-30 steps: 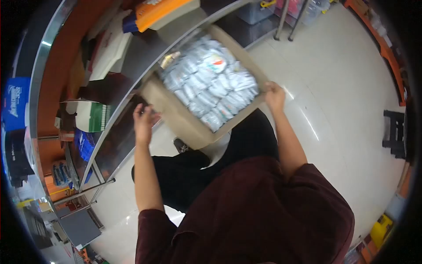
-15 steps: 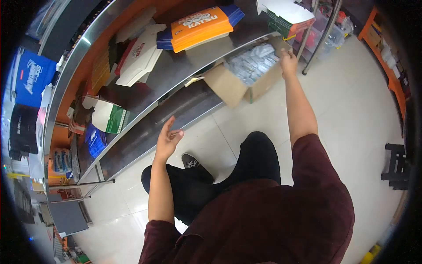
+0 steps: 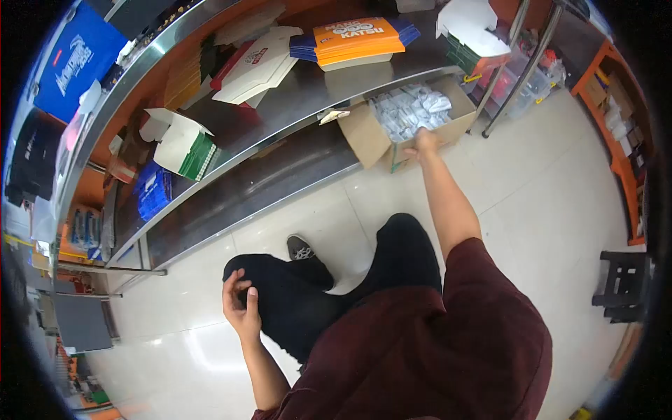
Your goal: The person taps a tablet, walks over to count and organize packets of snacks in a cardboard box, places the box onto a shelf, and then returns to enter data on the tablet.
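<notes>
An open cardboard box (image 3: pixel 448 134) sits on the lower shelf, jutting past its front edge, with a flap (image 3: pixel 362 134) folded out to the left. Many small silvery-white packets (image 3: pixel 406 108) fill it. My right hand (image 3: pixel 423 143) grips the box's front wall, thumb over the rim by the packets and fingers on the outside. Beside my bent knee, my left hand (image 3: pixel 241 302) hangs in the air with fingers loosely bent and apart, holding nothing.
The upper metal shelf carries a stack of orange and blue cartons (image 3: pixel 360 43), white and red cartons (image 3: pixel 255 66) and a green-white carton (image 3: pixel 183 147). Metal legs (image 3: pixel 521 70) stand right of the box. A black stool (image 3: pixel 621 285) and an orange rack (image 3: pixel 609 133) are at the right.
My right hand has moved from the box's far right corner to its front wall. My left hand has dropped from near the shelf to beside my knee.
</notes>
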Demonstrator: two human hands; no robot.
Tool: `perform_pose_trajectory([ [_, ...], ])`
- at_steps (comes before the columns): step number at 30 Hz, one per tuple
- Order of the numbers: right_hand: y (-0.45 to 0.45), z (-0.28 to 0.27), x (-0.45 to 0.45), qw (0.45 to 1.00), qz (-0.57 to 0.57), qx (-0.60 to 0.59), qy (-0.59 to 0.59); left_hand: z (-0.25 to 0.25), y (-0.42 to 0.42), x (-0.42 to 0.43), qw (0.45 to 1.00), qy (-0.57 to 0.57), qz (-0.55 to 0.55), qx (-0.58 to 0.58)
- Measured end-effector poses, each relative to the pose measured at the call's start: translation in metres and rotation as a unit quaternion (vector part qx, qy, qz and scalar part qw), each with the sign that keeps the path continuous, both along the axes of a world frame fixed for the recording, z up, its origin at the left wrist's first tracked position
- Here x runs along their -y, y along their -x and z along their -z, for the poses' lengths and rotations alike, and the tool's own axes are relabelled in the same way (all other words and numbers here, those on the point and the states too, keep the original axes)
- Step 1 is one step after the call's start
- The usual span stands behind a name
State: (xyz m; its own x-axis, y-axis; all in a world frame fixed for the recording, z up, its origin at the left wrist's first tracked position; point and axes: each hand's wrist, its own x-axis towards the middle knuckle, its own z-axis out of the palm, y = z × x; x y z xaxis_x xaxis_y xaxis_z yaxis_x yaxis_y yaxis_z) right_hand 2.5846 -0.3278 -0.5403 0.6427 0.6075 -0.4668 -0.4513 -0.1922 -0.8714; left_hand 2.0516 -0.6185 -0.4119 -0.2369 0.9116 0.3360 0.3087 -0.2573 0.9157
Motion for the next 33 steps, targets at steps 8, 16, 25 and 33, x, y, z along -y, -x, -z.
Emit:
perform_pose_trajectory([
  [8, 0.000, -0.032, -0.081, 0.985, -0.146, 0.092, -0.015, 0.028, -0.021, -0.016, 0.965, 0.010, 0.057, -0.255],
  [16, 0.025, 0.019, 0.170, 0.624, -0.576, 0.512, 0.131, 0.012, -0.003, -0.034, 0.885, 0.085, 0.122, -0.441],
  [25, 0.185, -0.195, 0.366, 0.647, -0.578, 0.435, 0.243, -0.058, 0.035, -0.028, 0.865, 0.252, 0.231, -0.367],
  [33, 0.264, -0.295, 0.387, 0.584, -0.623, 0.282, 0.437, -0.102, 0.069, 0.100, 0.707, 0.459, 0.190, -0.503],
])
